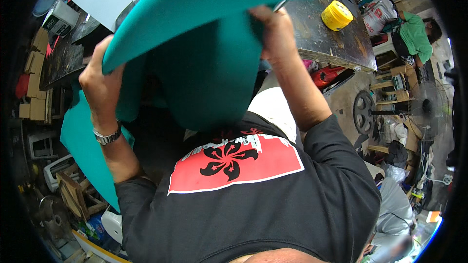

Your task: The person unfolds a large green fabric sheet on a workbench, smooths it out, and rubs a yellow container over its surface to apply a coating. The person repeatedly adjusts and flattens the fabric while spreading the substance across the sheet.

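Observation:
A large, flexible teal-green sheet (195,19) is lifted in front of me, bent over in a broad curve. Its lower part hangs down towards my lap, and another stretch drops past my left forearm. My left hand (101,79) is closed around the sheet's left edge; a metal watch (107,135) is on that wrist. On the other side, my right hand (279,34) grips the sheet from beneath, its fingertips partly hidden. A small shiny metal piece (281,5) shows at the right fingers, too little of it to name.
A dark, worn worktable (312,34) carries a yellow tub (337,15) at the right. A fan (426,106) stands on the right. One person in a green shirt (417,39) is at the far right, another person (392,204) at lower right. Cardboard boxes (36,87) are stacked left.

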The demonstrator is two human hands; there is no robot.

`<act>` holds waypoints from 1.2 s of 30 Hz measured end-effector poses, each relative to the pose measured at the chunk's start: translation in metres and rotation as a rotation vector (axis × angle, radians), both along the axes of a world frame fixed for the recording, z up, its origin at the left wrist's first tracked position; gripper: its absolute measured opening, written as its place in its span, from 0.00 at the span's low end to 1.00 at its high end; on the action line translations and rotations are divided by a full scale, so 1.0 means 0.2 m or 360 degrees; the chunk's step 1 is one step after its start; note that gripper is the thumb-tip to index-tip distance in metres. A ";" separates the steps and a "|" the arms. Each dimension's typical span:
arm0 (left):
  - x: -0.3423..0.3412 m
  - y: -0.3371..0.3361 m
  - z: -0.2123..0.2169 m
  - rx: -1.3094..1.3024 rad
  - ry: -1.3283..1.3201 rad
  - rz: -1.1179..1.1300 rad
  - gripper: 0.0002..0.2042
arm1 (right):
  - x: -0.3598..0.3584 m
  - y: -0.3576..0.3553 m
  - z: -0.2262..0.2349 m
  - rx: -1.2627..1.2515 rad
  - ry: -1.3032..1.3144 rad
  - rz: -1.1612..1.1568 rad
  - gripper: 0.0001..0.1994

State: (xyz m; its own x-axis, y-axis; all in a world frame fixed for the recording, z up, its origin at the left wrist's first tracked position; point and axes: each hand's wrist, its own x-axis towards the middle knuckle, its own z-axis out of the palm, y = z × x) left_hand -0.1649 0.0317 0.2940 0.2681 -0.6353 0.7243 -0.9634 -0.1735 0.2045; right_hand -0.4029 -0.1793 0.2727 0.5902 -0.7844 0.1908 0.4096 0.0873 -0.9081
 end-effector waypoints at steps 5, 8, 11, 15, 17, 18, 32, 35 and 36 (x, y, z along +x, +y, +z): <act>-0.14 -0.24 0.35 0.0467 -0.0157 -0.0028 0.25 | -0.23 -0.29 0.09 0.0416 0.0118 -0.0216 0.17; -0.22 -0.43 0.52 0.0887 -0.0156 0.0309 0.35 | -0.44 -0.63 0.01 0.0184 0.0007 -0.0317 0.14; -0.26 -0.60 0.76 0.0872 -0.0259 -0.0912 0.50 | -0.63 -1.11 0.06 0.0004 -0.0139 -0.0520 0.14; -0.39 -0.69 0.53 0.0370 -0.0463 -0.0843 0.48 | -0.98 -1.40 0.13 -0.0100 0.0046 -0.0860 0.15; -0.36 -0.66 0.45 0.0365 -0.0566 -0.0861 0.47 | -1.12 -1.44 0.14 -0.0105 0.0171 -0.0946 0.16; -0.33 -0.65 0.40 0.0364 -0.0562 -0.0934 0.47 | -1.18 -1.45 0.14 -0.0098 0.0238 -0.0983 0.16; -0.15 -0.38 -0.26 0.0127 -0.0063 -0.0328 0.56 | -1.48 -1.60 0.15 -0.0076 0.0980 -0.1073 0.24; -0.10 -0.58 -0.41 0.0191 -0.0153 -0.0394 0.48 | -1.47 -1.63 0.15 -0.0105 0.1139 -0.1032 0.25; -0.07 -0.69 -0.47 0.0217 -0.0154 -0.0403 0.45 | -1.49 -1.64 0.14 -0.0102 0.1178 -0.1034 0.26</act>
State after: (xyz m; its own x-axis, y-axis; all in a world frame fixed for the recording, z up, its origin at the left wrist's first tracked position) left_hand -0.1791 -0.1054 0.2009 0.0228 -0.7661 0.6423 -0.9934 0.0551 0.1011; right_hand -0.7008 -0.5064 0.3012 0.0355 -0.9994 0.0005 -0.3132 -0.0116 -0.9496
